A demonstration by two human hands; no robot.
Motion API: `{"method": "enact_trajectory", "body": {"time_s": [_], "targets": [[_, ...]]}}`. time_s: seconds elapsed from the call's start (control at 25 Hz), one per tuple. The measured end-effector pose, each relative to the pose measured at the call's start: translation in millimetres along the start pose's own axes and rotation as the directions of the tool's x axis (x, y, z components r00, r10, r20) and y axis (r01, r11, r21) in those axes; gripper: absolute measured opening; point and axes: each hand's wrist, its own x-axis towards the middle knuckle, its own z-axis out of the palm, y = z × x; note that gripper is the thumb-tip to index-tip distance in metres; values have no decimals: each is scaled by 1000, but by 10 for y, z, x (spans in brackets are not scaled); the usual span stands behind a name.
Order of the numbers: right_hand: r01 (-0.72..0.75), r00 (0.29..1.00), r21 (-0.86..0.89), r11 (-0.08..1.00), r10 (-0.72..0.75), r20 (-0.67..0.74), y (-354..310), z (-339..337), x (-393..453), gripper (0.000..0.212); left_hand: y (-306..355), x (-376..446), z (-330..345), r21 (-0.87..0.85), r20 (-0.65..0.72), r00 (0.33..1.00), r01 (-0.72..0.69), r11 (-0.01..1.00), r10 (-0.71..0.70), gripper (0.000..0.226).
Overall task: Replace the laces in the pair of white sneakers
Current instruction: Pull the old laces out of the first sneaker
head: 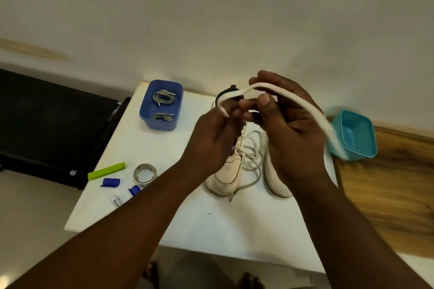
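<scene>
Two white sneakers stand side by side on the white table, the left sneaker and the right sneaker, toes toward me. A loose white lace lies tangled between them. Both hands are raised above the sneakers. My left hand and my right hand pinch another white lace, which arcs over my right hand and trails blurred toward the teal tub. The heels of the sneakers are hidden behind my hands.
A blue tub at the table's back left holds two bundles of grey laces. A teal tub sits at the right edge. A green clip, tape roll, blue caps and a small tube lie front left.
</scene>
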Motion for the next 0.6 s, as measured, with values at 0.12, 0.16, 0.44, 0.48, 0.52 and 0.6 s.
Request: {"method": "enact_trajectory", "body": {"time_s": [0.12, 0.16, 0.44, 0.48, 0.52, 0.6], "targets": [[-250, 966, -349, 903, 205, -160, 406, -232, 44, 26, 243, 73, -87, -225, -414, 910, -79, 971, -21, 21], [-310, 951, -530, 789, 270, -154, 550, -327, 35, 24, 316, 96, -121, -283, -514, 857, -134, 950, -32, 20], [-175, 927, -843, 508, 375, 33, 858, -334, -143, 17, 835, 100, -327, -305, -736, 674, -415, 857, 65, 22], [-183, 940, -825, 535, 342, 13, 858, -309, -130, 20, 853, 83, -315, -304, -730, 680, -410, 860, 66, 24], [-182, 946, -821, 541, 323, 4, 868, -291, -123, 21, 846, 67, -292, -301, -720, 690, -411, 861, 78, 25], [-139, 958, -836, 531, 285, 22, 898, -271, -142, 15, 783, 50, -230, -313, -685, 725, -386, 868, 75, 25]]}}
